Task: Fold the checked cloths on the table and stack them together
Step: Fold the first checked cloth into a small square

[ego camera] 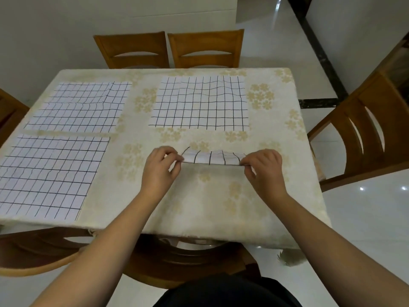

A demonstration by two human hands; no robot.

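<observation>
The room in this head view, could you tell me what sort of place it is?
Probably a home dining room: wooden chairs surround a table under a floral tablecloth, on glossy floor tiles.

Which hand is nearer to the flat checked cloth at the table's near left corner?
Left. The left hand pinches the left end of the folded cloth, just right of the near-left flat cloth. The right hand pinches the other end, farther right.
</observation>
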